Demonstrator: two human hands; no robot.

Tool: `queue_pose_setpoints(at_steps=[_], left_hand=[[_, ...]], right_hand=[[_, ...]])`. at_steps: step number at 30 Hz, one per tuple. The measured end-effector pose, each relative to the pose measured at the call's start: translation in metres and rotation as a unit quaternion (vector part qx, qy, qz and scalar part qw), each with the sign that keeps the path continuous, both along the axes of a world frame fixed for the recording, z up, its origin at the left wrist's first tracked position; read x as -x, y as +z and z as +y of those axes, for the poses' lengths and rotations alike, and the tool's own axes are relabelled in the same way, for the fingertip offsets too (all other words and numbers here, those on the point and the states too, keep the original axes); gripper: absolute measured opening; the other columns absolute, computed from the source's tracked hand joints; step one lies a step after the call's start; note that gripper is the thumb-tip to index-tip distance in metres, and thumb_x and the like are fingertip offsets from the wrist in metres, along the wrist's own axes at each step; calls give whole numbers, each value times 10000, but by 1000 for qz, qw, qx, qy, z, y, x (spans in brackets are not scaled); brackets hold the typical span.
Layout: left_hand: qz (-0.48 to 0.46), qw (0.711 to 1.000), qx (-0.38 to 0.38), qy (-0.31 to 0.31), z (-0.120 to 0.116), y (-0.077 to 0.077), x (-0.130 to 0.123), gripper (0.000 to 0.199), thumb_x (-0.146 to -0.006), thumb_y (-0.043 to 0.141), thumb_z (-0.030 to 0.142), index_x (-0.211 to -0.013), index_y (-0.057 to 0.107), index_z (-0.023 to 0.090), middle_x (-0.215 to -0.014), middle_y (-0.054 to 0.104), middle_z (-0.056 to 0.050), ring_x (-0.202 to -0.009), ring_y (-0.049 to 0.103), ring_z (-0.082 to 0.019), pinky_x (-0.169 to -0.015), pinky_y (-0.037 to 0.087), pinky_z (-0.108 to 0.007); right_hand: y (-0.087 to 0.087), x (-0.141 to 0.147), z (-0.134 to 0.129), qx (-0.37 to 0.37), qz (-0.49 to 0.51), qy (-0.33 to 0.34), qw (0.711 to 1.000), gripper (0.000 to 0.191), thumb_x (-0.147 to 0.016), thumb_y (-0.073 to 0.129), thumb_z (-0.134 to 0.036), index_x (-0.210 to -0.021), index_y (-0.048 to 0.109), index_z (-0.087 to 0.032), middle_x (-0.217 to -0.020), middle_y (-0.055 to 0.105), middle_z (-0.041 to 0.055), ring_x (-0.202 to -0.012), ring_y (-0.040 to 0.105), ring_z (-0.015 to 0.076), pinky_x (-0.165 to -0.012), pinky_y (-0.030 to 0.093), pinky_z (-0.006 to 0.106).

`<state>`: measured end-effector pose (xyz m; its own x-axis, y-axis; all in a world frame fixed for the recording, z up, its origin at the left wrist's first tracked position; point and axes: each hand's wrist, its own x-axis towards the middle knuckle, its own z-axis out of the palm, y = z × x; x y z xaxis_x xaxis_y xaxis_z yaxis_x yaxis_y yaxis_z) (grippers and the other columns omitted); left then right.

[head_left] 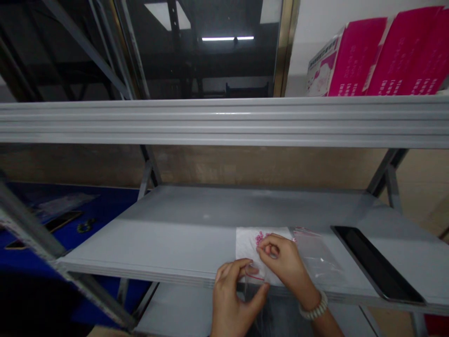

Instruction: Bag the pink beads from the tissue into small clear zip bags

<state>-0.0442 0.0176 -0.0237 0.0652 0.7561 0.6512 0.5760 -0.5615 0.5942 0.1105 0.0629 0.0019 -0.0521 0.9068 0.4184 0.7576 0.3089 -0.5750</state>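
Observation:
My left hand (235,299) is at the shelf's front edge, its thumb and fingers closed on a small clear zip bag (255,277) with a red line near its mouth. Just above and to the right, my right hand (282,257) wears a pale beaded bracelet (315,306). Its thumb and forefinger are pinched together beside small pink beads (259,238); anything between the fingertips is too small to make out. The beads lie on a white paper sheet (244,243), partly covered by my right hand.
Several clear zip bags (321,257) lie right of the paper on the grey shelf (168,234). Farther right is a black tablet-like slab (377,262). A metal beam (224,121) crosses above, with pink boxes (361,56) over it. At left, a blue surface (108,206) holds a dark beaded bracelet (85,226).

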Motion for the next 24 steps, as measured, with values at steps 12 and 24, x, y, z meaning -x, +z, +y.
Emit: queue_pose_setpoints(at_steps=[12,24], left_hand=[[3,1000,2,2,0,0,0,430,-620,793,142,-994,607,244,-795,759,7,-769,701,-260,-696,536,-396],[4,1000,11,4,0,-1,0,433,-623,791,128,-996,606,249,-837,759,3,-790,700,-260,-705,537,-404]], right_hand=[[-2,6,1,-5,-17,-50,999,123,-790,596,-154,-684,654,-174,-682,614,34,-633,583,198,-611,396,285],[14,-11,-13,88,167,108,976,126,-754,679,-236,-849,745,-185,-664,624,0,-583,548,154,-546,436,249]])
